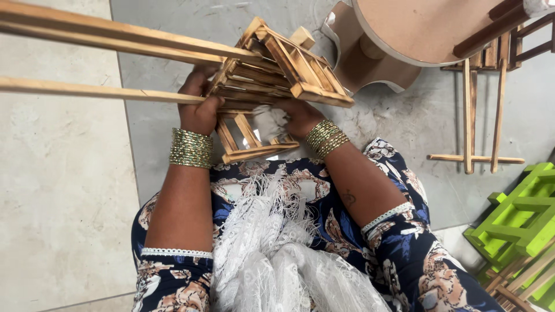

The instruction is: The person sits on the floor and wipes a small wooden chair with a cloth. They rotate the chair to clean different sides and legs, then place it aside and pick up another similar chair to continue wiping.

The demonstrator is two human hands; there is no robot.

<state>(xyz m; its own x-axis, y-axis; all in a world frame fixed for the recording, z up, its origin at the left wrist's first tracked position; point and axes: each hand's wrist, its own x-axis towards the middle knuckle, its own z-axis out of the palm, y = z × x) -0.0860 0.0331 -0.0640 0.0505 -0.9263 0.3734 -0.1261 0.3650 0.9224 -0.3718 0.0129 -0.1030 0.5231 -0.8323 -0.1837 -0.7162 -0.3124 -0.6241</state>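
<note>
A small scorched-wood slatted frame (pixel 277 75), like a little crate with long legs, rests over my lap. Its long wooden legs (pixel 104 34) reach out to the upper left. My left hand (pixel 199 104) grips the frame's left side where the legs join. Under the frame, my right hand (pixel 298 115) presses a crumpled grey-white cloth (pixel 269 121) against the slats. Both wrists carry stacks of green and gold bangles.
A round wooden tabletop on a curved base (pixel 399 40) stands at the upper right. Thin wooden frames (pixel 480 115) lie on the grey floor to the right. Bright green painted frames (pixel 520 216) are stacked at the lower right. A white lace scarf (pixel 277 254) hangs over my lap.
</note>
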